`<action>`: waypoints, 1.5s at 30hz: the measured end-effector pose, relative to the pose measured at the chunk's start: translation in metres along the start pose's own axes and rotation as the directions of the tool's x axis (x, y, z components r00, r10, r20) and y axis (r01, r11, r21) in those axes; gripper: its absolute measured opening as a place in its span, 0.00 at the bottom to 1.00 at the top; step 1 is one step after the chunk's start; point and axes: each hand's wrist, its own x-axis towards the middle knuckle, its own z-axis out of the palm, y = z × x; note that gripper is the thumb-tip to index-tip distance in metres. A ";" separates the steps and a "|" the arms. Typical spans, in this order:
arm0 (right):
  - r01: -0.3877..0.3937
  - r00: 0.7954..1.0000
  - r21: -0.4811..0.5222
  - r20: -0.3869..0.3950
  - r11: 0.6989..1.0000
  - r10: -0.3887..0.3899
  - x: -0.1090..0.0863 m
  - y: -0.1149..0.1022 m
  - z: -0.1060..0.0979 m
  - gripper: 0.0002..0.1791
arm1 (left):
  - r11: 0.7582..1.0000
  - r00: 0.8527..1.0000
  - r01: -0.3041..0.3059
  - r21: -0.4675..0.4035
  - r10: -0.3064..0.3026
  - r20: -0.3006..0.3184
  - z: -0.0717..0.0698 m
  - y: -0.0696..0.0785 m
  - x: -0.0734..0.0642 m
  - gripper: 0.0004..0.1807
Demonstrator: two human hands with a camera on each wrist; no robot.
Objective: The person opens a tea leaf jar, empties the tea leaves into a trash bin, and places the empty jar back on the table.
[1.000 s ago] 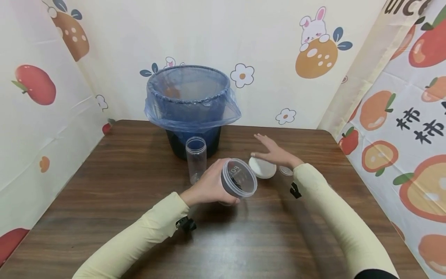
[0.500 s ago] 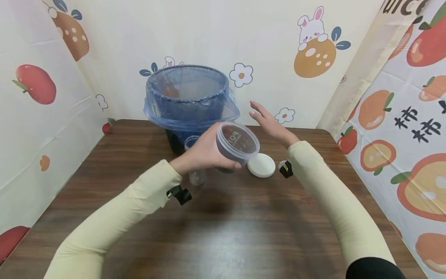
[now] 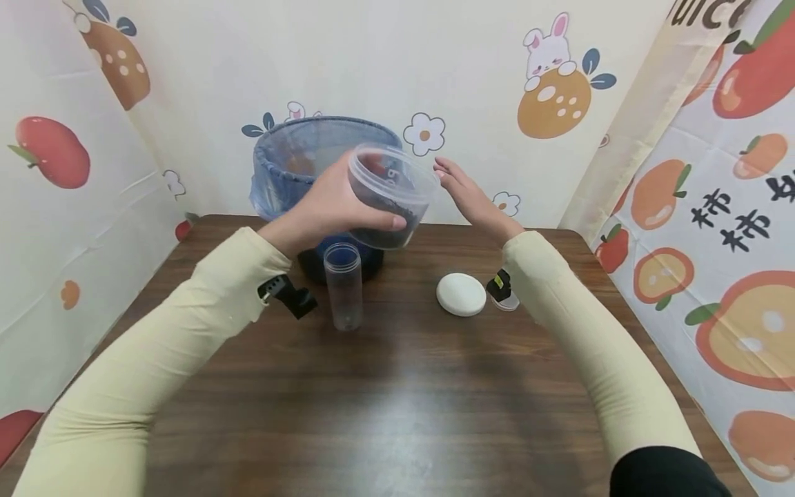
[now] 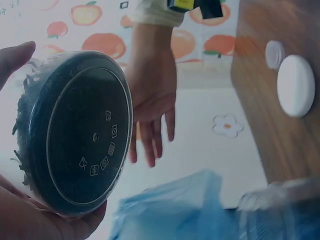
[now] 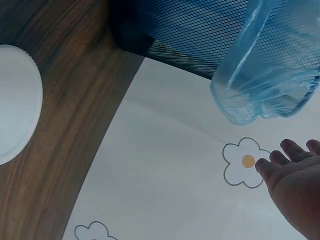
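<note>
My left hand [image 3: 332,203] grips a clear round plastic tub [image 3: 388,228], raised above the table close to the bin and tilted. Dark, leaf-like shreds lie inside it; the left wrist view looks at the tub's underside, with shreds showing along its side. My right hand [image 3: 477,207] is held up just right of the tub's rim, fingers straight and holding nothing. A black mesh bin [image 3: 369,266] with a blue plastic liner [image 3: 267,183] stands behind, partly covered by my left hand and the tub. Below the left hand, a clear, lidless cylindrical jar [image 3: 344,293] stands upright.
On the table [image 3: 385,386], a round white lid [image 3: 461,295] lies right of the jar. Beside it sits a small clear lid [image 3: 506,302], partly hidden by the black wrist camera [image 3: 499,284]. A printed curtain [image 3: 472,83] closes off the back and both sides.
My left hand has lifted the tub up and leftward from above the table to the bin's front edge. My right hand has risen from over the white lid, following the tub.
</note>
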 end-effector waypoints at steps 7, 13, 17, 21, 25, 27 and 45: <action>-0.062 0.998 0.119 -0.023 0.991 0.065 0.011 -0.013 0.000 0.34 | 0.997 0.999 0.037 0.061 -0.035 -0.031 -0.031 0.014 0.010 0.51; -0.073 0.997 0.255 -0.002 0.964 0.076 0.019 -0.023 0.000 0.34 | 0.990 0.991 0.115 0.084 -0.109 -0.079 -0.058 0.020 0.019 0.55; -0.070 0.997 0.253 0.002 0.965 0.072 0.024 -0.031 0.002 0.34 | 0.986 0.987 0.127 0.104 -0.116 -0.110 -0.073 0.019 0.025 0.53; -0.082 0.996 0.249 -0.014 0.965 0.088 0.034 -0.039 0.006 0.33 | 0.977 0.984 0.137 0.165 -0.116 -0.133 -0.086 0.016 0.032 0.54; -0.105 0.993 0.246 -0.022 0.964 0.114 0.043 -0.044 0.010 0.34 | 0.977 0.983 0.130 0.169 -0.104 -0.153 -0.098 0.012 0.038 0.51; -0.116 0.992 0.247 -0.028 0.962 0.127 0.048 -0.046 0.012 0.34 | 0.978 0.981 0.123 0.167 -0.095 -0.167 -0.104 0.010 0.041 0.49; -0.221 0.964 0.244 -0.091 0.944 0.249 0.087 -0.051 0.032 0.36 | 0.961 0.984 0.131 0.244 -0.095 -0.151 -0.126 -0.017 0.069 0.40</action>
